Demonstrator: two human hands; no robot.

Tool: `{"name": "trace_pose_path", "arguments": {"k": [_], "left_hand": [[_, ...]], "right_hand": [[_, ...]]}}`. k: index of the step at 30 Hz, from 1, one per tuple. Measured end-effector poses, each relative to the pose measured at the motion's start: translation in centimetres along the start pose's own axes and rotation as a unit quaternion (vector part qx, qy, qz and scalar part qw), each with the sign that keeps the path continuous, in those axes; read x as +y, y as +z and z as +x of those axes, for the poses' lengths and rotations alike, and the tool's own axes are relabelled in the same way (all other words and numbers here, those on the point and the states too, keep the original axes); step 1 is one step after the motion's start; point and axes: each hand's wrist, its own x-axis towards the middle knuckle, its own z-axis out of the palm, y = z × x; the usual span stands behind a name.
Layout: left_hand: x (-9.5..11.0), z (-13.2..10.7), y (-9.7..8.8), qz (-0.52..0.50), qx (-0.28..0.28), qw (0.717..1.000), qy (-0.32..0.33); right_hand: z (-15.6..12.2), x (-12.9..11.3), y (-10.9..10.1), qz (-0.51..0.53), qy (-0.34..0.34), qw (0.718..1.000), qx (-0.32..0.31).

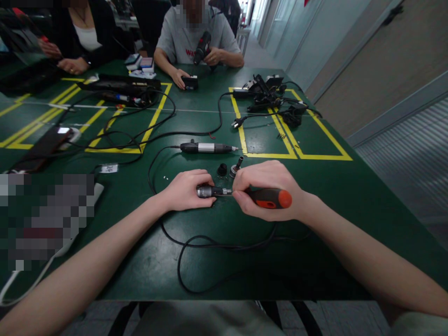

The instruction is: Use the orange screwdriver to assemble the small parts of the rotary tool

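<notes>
My left hand (187, 189) is wrapped round a short black and silver cylindrical tool part (210, 192) just above the green table. Its narrow metal end points right. In my right hand (273, 175) is a screwdriver (268, 198) with a black and orange handle, its shaft directed left at that metal end. Whether the tip touches the part cannot be made out. Beyond my hands lie a small black cap (222, 169) and a round metal piece with a black stem (236, 169). A slim black and silver powered screwdriver (206, 148) rests farther back, its cord running left.
Black cables (196, 245) loop across the green table (140, 261). Yellow tape marks areas at the back, with a tangle of black adapters and cords (264, 93) at right. Across the table, one person holds a power drill (203, 46); another sits at left.
</notes>
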Motion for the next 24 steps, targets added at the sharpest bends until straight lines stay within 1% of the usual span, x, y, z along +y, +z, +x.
{"name": "trace_pose_path", "arguments": {"k": [11,18,24], "left_hand": [[0.0,0.01,-0.06,0.0,0.0,1.0,0.003],[-0.02,0.1,-0.1,-0.001,-0.003,1.0,0.008],[-0.02,0.09,-0.1,0.0,-0.002,1.0,0.01]], "right_hand": [[0.11,-0.07,0.03,-0.007,-0.011,1.0,-0.005],[0.36,-0.85,0.09,-0.023,-0.028,0.999,-0.034],[0.33,-0.89,0.12,-0.033,-0.03,0.998,-0.032]]}}
